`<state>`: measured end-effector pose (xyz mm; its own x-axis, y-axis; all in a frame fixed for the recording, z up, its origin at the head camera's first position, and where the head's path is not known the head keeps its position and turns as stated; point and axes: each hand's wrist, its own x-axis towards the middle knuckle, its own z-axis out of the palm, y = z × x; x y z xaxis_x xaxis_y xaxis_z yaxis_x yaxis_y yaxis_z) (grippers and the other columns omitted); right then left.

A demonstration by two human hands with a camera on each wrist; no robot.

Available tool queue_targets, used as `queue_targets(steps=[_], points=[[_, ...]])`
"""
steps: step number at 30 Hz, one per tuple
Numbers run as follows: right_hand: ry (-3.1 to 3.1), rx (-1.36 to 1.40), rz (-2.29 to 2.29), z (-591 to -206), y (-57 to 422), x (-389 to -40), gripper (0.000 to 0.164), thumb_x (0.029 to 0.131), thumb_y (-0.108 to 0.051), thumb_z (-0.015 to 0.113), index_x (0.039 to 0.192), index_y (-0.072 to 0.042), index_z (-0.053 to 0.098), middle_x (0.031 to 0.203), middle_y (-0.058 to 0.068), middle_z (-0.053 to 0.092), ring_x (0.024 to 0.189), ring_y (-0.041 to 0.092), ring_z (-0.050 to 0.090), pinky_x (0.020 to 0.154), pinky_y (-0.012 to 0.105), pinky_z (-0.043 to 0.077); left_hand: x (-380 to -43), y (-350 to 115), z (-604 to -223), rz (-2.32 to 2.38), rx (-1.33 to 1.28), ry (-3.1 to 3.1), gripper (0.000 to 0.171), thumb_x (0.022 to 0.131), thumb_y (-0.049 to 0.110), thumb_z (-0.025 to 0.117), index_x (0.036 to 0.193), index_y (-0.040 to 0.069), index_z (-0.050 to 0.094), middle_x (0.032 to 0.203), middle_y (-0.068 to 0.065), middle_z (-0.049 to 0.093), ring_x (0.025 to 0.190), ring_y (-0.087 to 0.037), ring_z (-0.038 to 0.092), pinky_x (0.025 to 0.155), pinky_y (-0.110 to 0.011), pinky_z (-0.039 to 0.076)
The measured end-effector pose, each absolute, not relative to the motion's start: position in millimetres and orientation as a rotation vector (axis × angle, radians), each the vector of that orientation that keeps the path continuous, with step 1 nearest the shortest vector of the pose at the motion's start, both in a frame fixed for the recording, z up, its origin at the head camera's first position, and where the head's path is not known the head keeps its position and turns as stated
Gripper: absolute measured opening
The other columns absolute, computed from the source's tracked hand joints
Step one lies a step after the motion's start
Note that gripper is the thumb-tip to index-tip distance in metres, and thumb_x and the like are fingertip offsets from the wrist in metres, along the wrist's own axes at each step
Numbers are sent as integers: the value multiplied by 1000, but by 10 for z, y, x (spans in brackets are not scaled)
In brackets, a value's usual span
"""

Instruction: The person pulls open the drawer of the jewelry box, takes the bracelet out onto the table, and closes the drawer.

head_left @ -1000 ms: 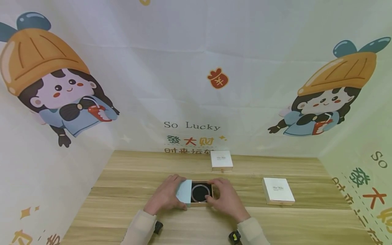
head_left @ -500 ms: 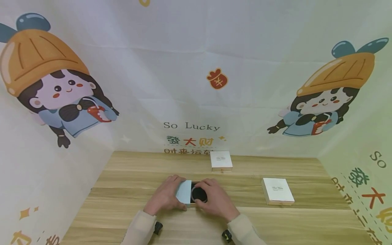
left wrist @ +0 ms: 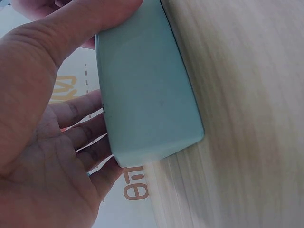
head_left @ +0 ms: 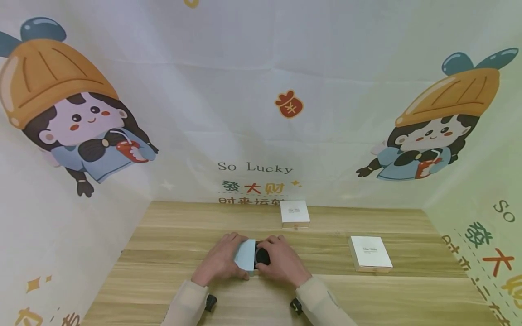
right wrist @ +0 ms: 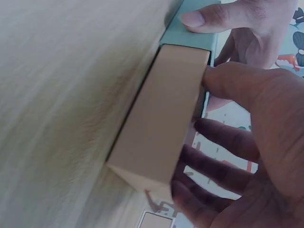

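A light blue box sleeve point(head_left: 245, 256) lies on the wooden table, with a tan drawer point(right wrist: 159, 104) pulled partly out of its right side. My left hand point(head_left: 222, 260) grips the sleeve, thumb on the near side and fingers on the far side, as the left wrist view shows on the sleeve point(left wrist: 142, 80). Inside the drawer is a black pad point(head_left: 263, 256) with a pale bangle point(head_left: 256, 258) around it. My right hand point(head_left: 283, 261) reaches over the drawer and pinches the bangle between thumb and fingers. Much of the bangle is hidden under that hand.
One white box point(head_left: 295, 214) stands at the back of the table by the printed cloth wall point(head_left: 261, 136). Another white box point(head_left: 370, 254) lies to the right of my right hand. Cloth also encloses the left and right sides.
My right hand has moved left from the drawer's right end onto the bangle, its thumb and fingers closing around it. The left hand and sleeve have stayed in place.
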<state>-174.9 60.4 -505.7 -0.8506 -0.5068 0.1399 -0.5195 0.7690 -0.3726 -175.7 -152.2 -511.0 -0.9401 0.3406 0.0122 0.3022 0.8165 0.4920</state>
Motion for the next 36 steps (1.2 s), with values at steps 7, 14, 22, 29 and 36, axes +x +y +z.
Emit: queue_targets(steps=[7,14,22,29,36], points=[[-2982,775,613,-4974,536,-1726,48,82,-32,85,122,-7,73,113,9,66,96,22,55,76,32,53,-1754,-1522,-5102,772,526,2930,97,55,32,101,138,9,57,127,-4,62,109,-20,53,91,-42,50],[-3027,680,610,-4950,465,-1720,48,78,-29,87,119,-7,74,104,8,64,89,20,51,69,28,48,-1757,-1525,-5108,768,531,2937,97,55,32,101,138,9,57,126,-4,62,108,-20,52,90,-41,51],[-3045,652,588,-4942,437,-1739,48,74,-28,87,115,-6,76,102,8,63,87,21,50,67,28,45,-1748,-1519,-5096,770,526,2931,97,56,31,101,139,8,56,126,-4,62,109,-20,52,91,-42,51],[-3022,641,586,-4977,434,-1760,50,68,-32,88,111,-8,77,105,9,65,88,22,53,68,31,48,-1755,-1519,-5094,771,535,2934,97,55,31,101,138,8,57,127,-5,62,110,-21,53,93,-43,51],[-2970,663,633,-5019,447,-1758,51,65,-34,89,109,-9,78,100,7,65,86,19,51,68,29,47,-1761,-1525,-5109,788,552,2930,97,55,31,101,138,7,57,128,-6,62,112,-22,53,96,-45,51]])
